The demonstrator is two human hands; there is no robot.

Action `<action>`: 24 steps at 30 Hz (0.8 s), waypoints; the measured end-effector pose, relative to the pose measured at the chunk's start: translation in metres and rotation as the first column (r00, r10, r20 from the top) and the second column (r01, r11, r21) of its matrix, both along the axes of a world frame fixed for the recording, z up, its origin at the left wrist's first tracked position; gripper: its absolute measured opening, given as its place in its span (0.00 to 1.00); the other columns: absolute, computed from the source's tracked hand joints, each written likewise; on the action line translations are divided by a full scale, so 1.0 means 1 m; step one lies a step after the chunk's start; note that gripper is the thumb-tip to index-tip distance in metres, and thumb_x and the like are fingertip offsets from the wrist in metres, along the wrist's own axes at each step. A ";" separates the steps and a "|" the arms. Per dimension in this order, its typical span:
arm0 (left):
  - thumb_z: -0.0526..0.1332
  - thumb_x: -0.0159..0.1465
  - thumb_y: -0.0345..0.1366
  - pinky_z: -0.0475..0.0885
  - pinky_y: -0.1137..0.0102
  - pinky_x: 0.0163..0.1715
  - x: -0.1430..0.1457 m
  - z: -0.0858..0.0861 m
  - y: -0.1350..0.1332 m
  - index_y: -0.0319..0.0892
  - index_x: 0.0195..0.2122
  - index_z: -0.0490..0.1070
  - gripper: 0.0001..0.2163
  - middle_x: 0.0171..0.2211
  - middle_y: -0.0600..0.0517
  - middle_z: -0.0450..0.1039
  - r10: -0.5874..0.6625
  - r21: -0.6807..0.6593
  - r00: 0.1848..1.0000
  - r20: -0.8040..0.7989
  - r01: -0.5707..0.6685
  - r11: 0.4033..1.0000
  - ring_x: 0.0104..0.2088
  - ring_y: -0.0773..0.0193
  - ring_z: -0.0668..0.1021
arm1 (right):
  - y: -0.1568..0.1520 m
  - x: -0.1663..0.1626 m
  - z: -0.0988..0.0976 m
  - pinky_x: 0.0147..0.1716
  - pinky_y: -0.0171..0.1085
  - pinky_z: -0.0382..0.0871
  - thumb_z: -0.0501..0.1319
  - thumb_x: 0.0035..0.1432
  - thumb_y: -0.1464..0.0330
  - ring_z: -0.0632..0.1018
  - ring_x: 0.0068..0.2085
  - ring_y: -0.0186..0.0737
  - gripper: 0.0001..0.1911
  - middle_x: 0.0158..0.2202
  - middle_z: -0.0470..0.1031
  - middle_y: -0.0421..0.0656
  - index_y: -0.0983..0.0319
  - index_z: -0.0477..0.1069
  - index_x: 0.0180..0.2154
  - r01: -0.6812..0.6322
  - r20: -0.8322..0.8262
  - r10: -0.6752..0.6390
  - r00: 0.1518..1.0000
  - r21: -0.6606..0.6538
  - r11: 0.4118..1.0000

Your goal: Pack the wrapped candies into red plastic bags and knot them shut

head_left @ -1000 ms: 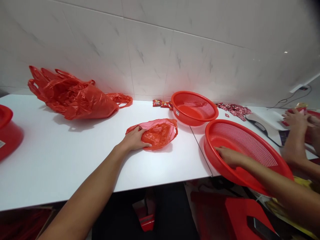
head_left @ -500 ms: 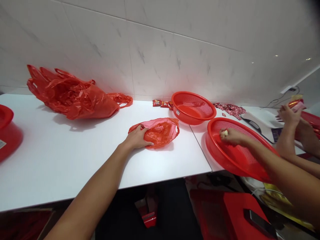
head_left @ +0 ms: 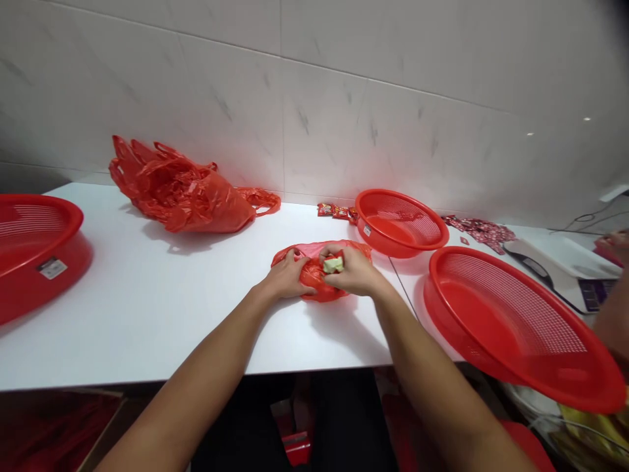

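Observation:
A thin red plastic bag lies on the white table in front of me, its mouth spread open. My left hand grips the left edge of that bag, thumb at the near side and fingers at the far side. Over the bag's mouth, my right hand is closed on a small pale-green wrapped piece with some red on it; its exact kind is unclear. The hands are close together, and part of the bag's right side is hidden behind the right hand.
Red plastic baskets stand at the left, back and right. A bundle of red bags lies by the wall, near small red packets. A scale and a co-worker's arm are at the far right.
My right hand has moved left from the right basket to over the bag, carrying the pale-green piece. My left hand stays on the bag. The view has shifted left.

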State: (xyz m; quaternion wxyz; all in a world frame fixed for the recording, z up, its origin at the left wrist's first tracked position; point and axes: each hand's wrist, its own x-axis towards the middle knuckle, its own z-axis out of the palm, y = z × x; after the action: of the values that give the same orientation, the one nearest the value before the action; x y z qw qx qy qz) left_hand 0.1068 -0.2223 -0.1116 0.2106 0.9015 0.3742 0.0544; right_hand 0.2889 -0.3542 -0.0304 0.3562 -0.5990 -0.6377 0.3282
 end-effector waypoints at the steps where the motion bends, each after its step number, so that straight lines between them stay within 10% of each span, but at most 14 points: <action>1: 0.74 0.49 0.56 0.74 0.53 0.58 -0.001 -0.001 0.000 0.47 0.61 0.72 0.39 0.63 0.38 0.65 -0.010 -0.002 1.000 0.027 0.010 1.000 0.61 0.36 0.75 | 0.019 -0.008 -0.015 0.25 0.33 0.62 0.65 0.48 0.73 0.72 0.28 0.36 0.14 0.27 0.72 0.33 0.56 0.71 0.39 0.062 0.098 -0.066 0.993 0.043 0.997; 10: 0.75 0.51 0.44 0.69 0.47 0.65 -0.005 -0.012 -0.002 0.46 0.69 0.65 0.43 0.71 0.35 0.60 -0.016 -0.010 0.990 0.139 0.018 1.000 0.70 0.34 0.67 | 0.076 -0.001 -0.098 0.47 0.44 0.72 0.63 0.59 0.72 0.77 0.47 0.49 0.19 0.48 0.76 0.48 0.58 0.75 0.52 0.306 0.348 -0.363 0.864 0.209 0.929; 16: 0.69 0.62 0.40 0.71 0.52 0.63 -0.001 -0.005 -0.006 0.46 0.63 0.70 0.28 0.65 0.41 0.69 -0.067 0.112 0.948 0.311 0.034 0.993 0.64 0.43 0.74 | 0.077 0.006 -0.106 0.59 0.53 0.72 0.71 0.56 0.65 0.74 0.59 0.57 0.37 0.60 0.69 0.54 0.58 0.68 0.66 0.338 0.243 -0.399 0.884 0.257 0.905; 24: 0.61 0.69 0.38 0.72 0.55 0.57 0.002 0.005 -0.003 0.43 0.52 0.73 0.12 0.48 0.43 0.74 0.049 0.325 0.855 0.516 -0.249 0.912 0.51 0.49 0.75 | 0.067 0.002 -0.088 0.62 0.53 0.71 0.65 0.65 0.61 0.76 0.59 0.54 0.18 0.55 0.76 0.52 0.59 0.77 0.54 0.255 0.147 -0.379 0.913 0.519 0.816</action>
State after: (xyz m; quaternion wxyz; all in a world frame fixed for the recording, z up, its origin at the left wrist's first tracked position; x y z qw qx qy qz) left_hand 0.1091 -0.2250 -0.1070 0.1158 0.8477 0.3595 0.3724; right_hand 0.2905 -0.2873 -0.1189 0.4647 -0.6233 -0.6288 0.0155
